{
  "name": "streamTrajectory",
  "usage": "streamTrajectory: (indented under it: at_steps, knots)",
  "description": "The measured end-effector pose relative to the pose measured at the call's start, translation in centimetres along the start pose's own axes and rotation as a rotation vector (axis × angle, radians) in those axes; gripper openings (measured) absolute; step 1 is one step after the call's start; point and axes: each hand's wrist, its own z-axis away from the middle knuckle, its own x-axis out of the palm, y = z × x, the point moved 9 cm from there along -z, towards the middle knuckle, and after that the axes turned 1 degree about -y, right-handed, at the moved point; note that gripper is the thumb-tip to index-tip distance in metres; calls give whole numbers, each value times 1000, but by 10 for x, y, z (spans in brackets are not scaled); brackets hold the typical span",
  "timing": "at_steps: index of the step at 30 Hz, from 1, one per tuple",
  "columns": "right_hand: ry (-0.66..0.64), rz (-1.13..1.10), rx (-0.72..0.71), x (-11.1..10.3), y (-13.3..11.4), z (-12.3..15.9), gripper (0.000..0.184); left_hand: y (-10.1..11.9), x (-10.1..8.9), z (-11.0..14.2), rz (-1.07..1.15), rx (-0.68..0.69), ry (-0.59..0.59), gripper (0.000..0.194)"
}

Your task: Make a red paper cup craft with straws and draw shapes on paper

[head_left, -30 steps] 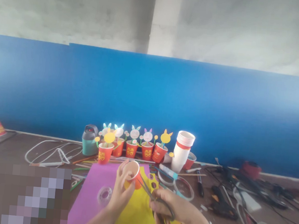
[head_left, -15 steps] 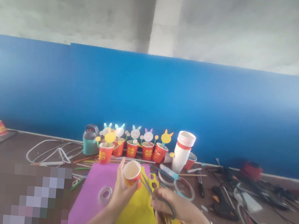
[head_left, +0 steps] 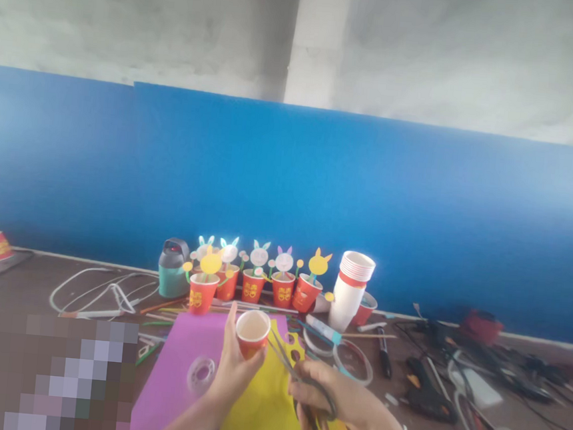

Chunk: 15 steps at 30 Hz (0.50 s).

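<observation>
A red paper cup [head_left: 252, 338] with a white rim is gripped in my left hand [head_left: 235, 368], its mouth tipped toward me. My right hand [head_left: 323, 395] has its fingers through the handles of a pair of scissors [head_left: 286, 362], whose blades point up and left beside the cup. Whether a blade touches the cup I cannot tell. Below both hands lie a yellow sheet [head_left: 260, 407] with cut-out holes and a purple sheet [head_left: 173, 366]. A roll of clear tape [head_left: 201, 373] rests on the purple sheet, left of my left hand.
Several red cups with paper animal figures [head_left: 253, 286] line the back. Beside them stand a stack of white cups [head_left: 348, 294] and a teal bottle [head_left: 173, 272]. A glue gun [head_left: 429, 391], a marker [head_left: 384, 354] and tangled cables [head_left: 518, 376] lie at right, a white cable [head_left: 109, 296] at left.
The cup has turned slightly in my left hand, so its mouth and front face look a little different. My right hand and the scissors hold nearly the same place.
</observation>
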Motion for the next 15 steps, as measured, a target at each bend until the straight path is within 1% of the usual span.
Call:
streamTrajectory:
  at_steps: [2,5,8,11,15]
  knots:
    - [26,-28,6,-4,4,-1,47,-4,3,0,61,-19,-33,86]
    - [48,-37,10,-7,7,-1,45,-6,6,-1,151,-40,-53,90]
    - [11,-25,18,-4,5,0,46,-7,8,-2,222,-60,-69,94]
    - [-24,-2,16,0,2,1,47,-7,7,-2,215,-66,-61,96]
    - [-26,16,-3,1,1,0,45,-10,5,-2,167,-55,-46,93]
